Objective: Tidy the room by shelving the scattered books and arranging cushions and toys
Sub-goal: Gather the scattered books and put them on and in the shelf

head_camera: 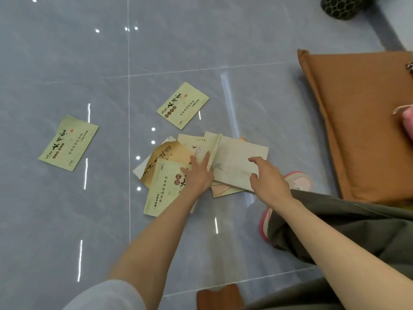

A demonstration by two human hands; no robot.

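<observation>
Several thin cream and tan paperback books (pixel 165 186) lie heaped on the glossy grey tiled floor (pixel 67 220). The left hand (pixel 197 175) presses flat on them, and the right hand (pixel 266 177) grips the pale top book (pixel 237 157). Two green booklets (pixel 69 143) (pixel 183 105) lie apart, with a flat brown cushion (pixel 357 119) nearby. Nothing looks shelved yet.

One view only, head-worn. The camera is looking forward and steeply down from the person's head onto the grey tiled floor (pixel 67 52). It is sitting near: the book pile (pixel 165 189) is filling mid-frame, the orange cushion (pixel 357 119) running off the right edge.
</observation>
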